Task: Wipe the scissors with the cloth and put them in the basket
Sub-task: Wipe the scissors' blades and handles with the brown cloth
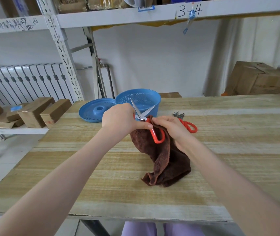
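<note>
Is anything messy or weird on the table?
Nothing spilled or broken. The only odd thing: the scissors in the left hand have their blades spread open, pointing up, above the cloth.

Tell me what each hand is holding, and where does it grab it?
The left hand grips the scissors by the red handle, just below the pivot. The right hand pinches the brown cloth at its top edge.
</note>
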`<state>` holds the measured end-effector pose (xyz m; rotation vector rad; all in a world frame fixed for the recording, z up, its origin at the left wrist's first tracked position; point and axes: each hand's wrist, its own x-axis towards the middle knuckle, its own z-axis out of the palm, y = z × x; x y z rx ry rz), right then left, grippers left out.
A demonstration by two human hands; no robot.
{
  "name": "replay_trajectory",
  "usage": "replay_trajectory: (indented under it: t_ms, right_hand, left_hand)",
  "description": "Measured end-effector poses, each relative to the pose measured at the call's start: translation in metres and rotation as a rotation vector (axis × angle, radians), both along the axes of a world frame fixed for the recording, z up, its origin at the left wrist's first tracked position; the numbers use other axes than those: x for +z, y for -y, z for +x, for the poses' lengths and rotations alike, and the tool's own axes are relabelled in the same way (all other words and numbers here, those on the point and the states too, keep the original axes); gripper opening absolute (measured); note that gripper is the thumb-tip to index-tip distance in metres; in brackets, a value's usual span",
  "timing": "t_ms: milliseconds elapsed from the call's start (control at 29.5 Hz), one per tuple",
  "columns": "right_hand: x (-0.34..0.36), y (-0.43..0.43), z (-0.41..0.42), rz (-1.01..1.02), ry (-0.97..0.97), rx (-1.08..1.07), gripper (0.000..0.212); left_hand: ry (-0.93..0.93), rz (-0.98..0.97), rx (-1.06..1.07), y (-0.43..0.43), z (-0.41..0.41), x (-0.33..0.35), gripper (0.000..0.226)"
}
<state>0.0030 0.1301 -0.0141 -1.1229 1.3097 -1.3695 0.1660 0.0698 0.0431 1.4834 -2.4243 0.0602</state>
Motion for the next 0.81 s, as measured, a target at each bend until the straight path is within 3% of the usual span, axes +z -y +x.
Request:
replay_trajectory:
  t_ms: [204, 441, 577, 814]
  right_hand:
    - [0.000, 0.002, -0.002, 0.155, 0.261, -0.138, 0.018]
    - [0.006, 0.000, 0.000, 0.241, 0.683, -0.011, 0.040]
    - [0.006, -0.003, 0.008, 0.164, 0.600, 0.073, 0.031]
    - [0.002, 0.005, 0.014, 0.131, 0.296, -0.127, 0.011]
  left_hand:
    - [0.001, -0.003, -0.017, 0.000, -0.001, 0.000, 0.076]
    - [0.025, 0.047, -0.032, -0.005, -0.007, -0.001, 0.074]
    - [0.036, 0.040, -0.033, -0.004, -0.010, -0.002, 0.074]
    - [0.076, 0.006, -0.036, -0.010, -0.013, -0.005, 0.070]
